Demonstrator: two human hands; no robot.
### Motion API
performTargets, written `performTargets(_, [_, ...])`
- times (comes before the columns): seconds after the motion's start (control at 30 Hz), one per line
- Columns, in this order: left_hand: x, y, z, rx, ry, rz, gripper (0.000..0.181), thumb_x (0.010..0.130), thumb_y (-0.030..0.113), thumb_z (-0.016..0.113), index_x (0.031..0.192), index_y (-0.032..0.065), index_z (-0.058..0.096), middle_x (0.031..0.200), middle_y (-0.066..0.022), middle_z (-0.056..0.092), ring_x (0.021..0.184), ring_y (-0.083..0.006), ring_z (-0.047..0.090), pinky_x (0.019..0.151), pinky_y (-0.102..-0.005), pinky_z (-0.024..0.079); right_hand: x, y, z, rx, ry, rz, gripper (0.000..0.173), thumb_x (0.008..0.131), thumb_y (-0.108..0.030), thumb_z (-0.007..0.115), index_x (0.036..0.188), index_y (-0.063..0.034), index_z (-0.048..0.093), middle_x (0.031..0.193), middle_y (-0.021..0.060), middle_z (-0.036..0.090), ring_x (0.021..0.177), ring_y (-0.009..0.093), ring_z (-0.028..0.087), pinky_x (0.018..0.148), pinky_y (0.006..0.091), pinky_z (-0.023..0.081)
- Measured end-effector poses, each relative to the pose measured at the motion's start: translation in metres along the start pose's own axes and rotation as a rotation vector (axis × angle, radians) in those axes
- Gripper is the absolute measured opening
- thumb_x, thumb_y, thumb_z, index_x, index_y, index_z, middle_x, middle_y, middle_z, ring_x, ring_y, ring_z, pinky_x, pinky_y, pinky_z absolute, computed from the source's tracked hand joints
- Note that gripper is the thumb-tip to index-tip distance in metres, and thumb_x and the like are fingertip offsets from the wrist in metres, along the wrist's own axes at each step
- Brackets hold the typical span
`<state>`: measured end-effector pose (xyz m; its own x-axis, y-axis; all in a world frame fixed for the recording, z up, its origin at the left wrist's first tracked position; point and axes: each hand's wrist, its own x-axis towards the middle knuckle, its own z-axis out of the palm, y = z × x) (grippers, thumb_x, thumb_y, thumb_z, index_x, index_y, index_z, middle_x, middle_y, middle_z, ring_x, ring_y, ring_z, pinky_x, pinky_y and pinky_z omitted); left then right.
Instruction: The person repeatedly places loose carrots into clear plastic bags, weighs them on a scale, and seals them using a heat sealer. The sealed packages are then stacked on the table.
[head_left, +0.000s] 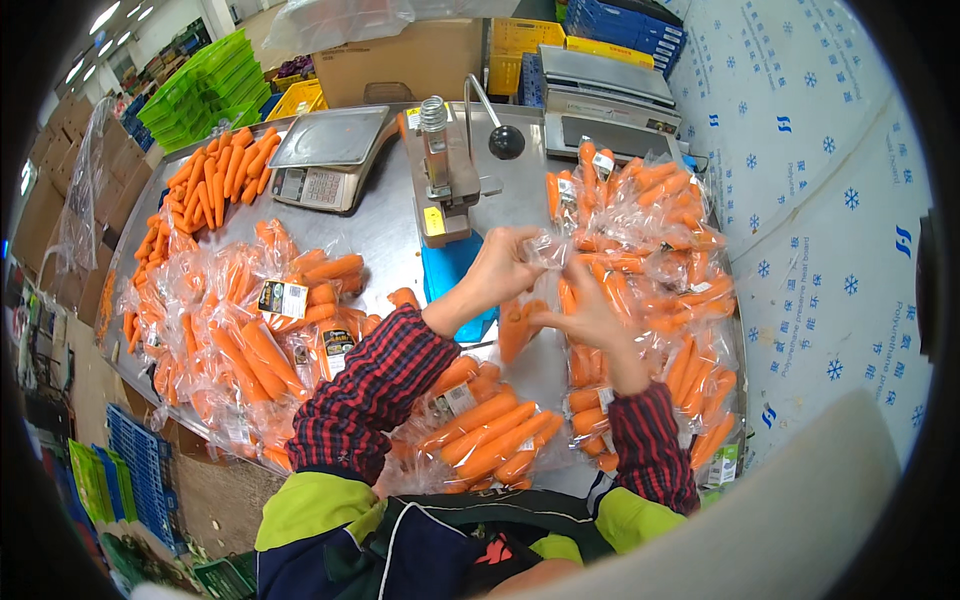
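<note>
My left hand pinches the twisted neck of a clear plastic bag over the steel table. Carrots in the bag hang below that neck. My right hand is beside the bag, its thumb stretched toward the carrots; motion blur hides whether its fingers grip the plastic. Just beyond my hands stands a bench-mounted lever press with a coil spring and a black ball knob. Blue sheeting lies below the press. Bagged carrots rest close to my body.
Bagged carrots are heaped at left and right. Loose carrots lie beside a digital scale. Another scale stands at back right. A printed insulation-board wall borders the right side. Green crates are stacked behind.
</note>
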<state>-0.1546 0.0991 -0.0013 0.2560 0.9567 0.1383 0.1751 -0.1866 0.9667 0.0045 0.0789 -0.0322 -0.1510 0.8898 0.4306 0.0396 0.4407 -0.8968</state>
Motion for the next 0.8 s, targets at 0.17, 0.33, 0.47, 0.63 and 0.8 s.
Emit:
performTargets(0.17, [0.024, -0.022, -0.043, 0.432, 0.257, 0.441, 0.01, 0.079, 0.003, 0.07, 0.085, -0.0013, 0.064, 0.08, -0.0116, 0.068, 0.072, -0.019, 0.066, 0.065, -0.0312, 0.052, 0.057, 0.087, 0.033, -0.221, -0.226, 0.21, 0.034, 0.086, -0.017, 0.065, 0.118, -0.0043, 0.062, 0.1, 0.0194, 0.069, 0.097, 0.029, 0.068, 0.082, 0.0347, 0.051])
performTargets(0.33, [0.011, -0.064, -0.108, 0.466, 0.71, 0.238, 0.018, 0.077, 0.011, 0.076, 0.086, -0.0002, 0.065, 0.08, -0.0116, 0.067, 0.073, -0.023, 0.064, 0.066, -0.033, 0.05, 0.071, 0.084, 0.058, -0.495, -0.132, -0.081, 0.044, 0.093, -0.036, 0.061, 0.117, 0.0011, 0.062, 0.099, 0.0191, 0.071, 0.089, 0.027, 0.07, 0.081, 0.0405, 0.053])
performTargets(0.47, [-0.001, -0.093, -0.117, 0.302, 0.778, 0.189, 0.016, 0.082, 0.012, 0.077, 0.083, -0.0004, 0.066, 0.072, -0.0011, 0.064, 0.068, -0.0069, 0.056, 0.062, -0.0238, 0.045, 0.113, 0.034, 0.043, 0.588, -0.245, 0.505, 0.053, 0.096, -0.046, 0.056, 0.117, 0.0023, 0.061, 0.106, 0.0178, 0.07, 0.088, 0.027, 0.07, 0.078, 0.037, 0.055])
performTargets(0.63, [0.004, -0.088, -0.116, 0.192, 0.679, 0.129, 0.023, 0.078, 0.016, 0.081, 0.084, -0.0003, 0.066, 0.074, -0.0032, 0.064, 0.069, -0.009, 0.056, 0.063, -0.0266, 0.046, 0.163, -0.019, 0.052, 0.79, -0.39, 0.506, 0.042, 0.097, -0.037, 0.056, 0.114, 0.0012, 0.062, 0.087, 0.0064, 0.067, 0.066, 0.012, 0.062, 0.053, 0.022, 0.046])
performTargets(0.8, [-0.002, -0.079, -0.114, 0.459, 0.68, 0.253, 0.021, 0.081, 0.017, 0.077, 0.085, 0.0007, 0.065, 0.07, -0.0033, 0.06, 0.064, -0.0104, 0.053, 0.06, -0.0275, 0.045, -0.025, 0.087, 0.027, 0.156, -0.345, 0.398, 0.019, 0.088, -0.022, 0.062, 0.09, -0.0058, 0.071, 0.069, 0.0021, 0.065, 0.057, 0.008, 0.058, 0.053, 0.0251, 0.045])
